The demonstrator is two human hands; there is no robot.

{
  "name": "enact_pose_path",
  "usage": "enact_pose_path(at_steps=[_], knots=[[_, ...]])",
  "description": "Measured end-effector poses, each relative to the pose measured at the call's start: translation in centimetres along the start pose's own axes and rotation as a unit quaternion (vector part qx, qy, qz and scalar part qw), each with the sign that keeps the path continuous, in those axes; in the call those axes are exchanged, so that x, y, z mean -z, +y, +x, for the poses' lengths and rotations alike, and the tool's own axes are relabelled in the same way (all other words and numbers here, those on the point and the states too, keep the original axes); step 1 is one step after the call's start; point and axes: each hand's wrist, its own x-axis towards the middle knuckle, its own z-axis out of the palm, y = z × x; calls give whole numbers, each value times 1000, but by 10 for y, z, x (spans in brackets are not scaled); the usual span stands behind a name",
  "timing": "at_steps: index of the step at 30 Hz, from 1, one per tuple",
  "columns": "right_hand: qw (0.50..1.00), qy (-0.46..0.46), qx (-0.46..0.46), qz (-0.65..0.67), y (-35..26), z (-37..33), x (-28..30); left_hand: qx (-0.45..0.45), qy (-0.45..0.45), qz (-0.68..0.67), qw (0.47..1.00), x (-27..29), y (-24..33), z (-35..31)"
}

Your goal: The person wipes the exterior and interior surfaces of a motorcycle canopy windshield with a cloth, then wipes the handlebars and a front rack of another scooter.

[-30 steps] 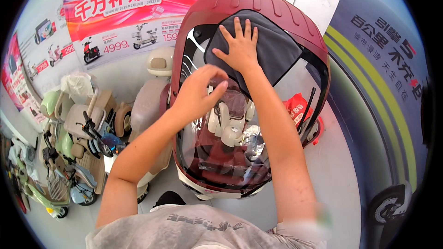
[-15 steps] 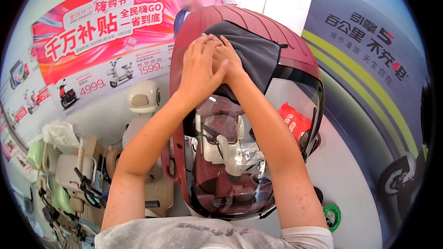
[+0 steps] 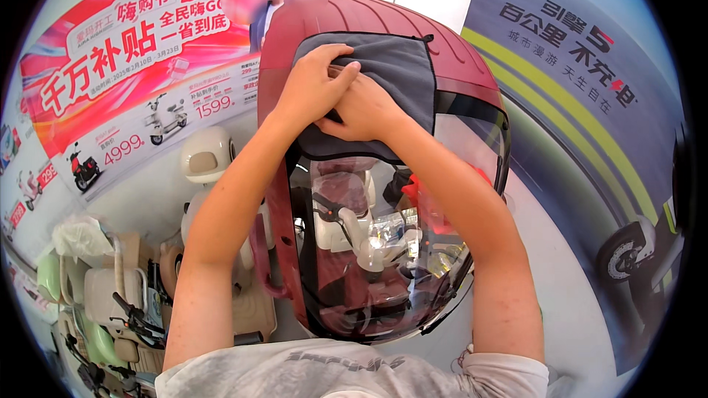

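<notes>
Two hands meet on a dark grey cloth at the front of a maroon roof

The grey cloth (image 3: 402,74), edged in black, lies across the front of the maroon roof (image 3: 435,40) and the top of the clear windscreen (image 3: 354,320), its surface creased and a small dark tab at its upper right corner. The left hand (image 3: 311,87) rests on the cloth's left part, the thumb parted widely from the forefinger, which bends slightly; its other fingers are mostly hidden. The right hand (image 3: 369,109) is palm down on the cloth, its thumb spread toward the lower left and its other fingers running under the left thumb. The two hands overlap there; whether either one grips the cloth cannot be told.

Below the cloth, a dark red seat (image 3: 341,195) and a beige handlebar column (image 3: 372,250) show through the windscreen, with shiny reflections beside them. Something red (image 3: 434,210) is partly covered by the right forearm. To the left of the cabin is a beige scooter (image 3: 209,155), with more scooters (image 3: 114,291) crowded at the lower left. A pink poster (image 3: 147,18) hangs behind them, and a blue-grey banner (image 3: 568,96) with yellow-green stripes curves along the right side
</notes>
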Motion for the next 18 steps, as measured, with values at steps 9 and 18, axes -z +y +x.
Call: enact_pose_path(at_steps=[9, 18], knots=[[994, 77, -23, -77, -4, -50, 29, 57, -10, 260, 964, -8, -24, -5], [908, 207, -323, -171, 42, -155, 48, 36, -11, 337, 941, 27, -58, 41]])
